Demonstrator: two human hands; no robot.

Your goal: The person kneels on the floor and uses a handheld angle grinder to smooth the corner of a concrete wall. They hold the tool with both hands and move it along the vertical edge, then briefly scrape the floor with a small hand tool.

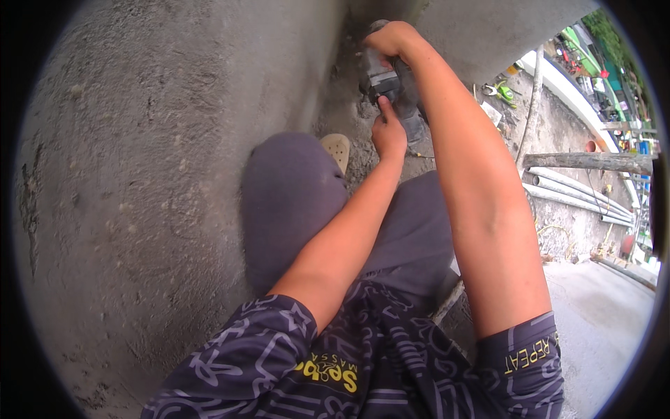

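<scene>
In the corner at the foot of the walls is a grey and black power tool [377, 78], drill-like in shape, though its exact kind is not clear. My right hand [396, 40] is wrapped over its far end. Closer to me, my left hand [389, 134] grips the near side, its thumb pressed up against the black part. The fingers of the left hand are partly hidden. A dark block-like part [414, 130] of the tool sticks out to the right of that hand. The tool's working tip cannot be made out.
A rough grey cement wall [160, 160] rises close on my left, and another wall [481, 31] stands ahead. My bent knees and a beige clog [338, 149] are below the tool. Rightward are a wooden pole [590, 162], several pale pipes [569, 195] and a green tool [504, 92].
</scene>
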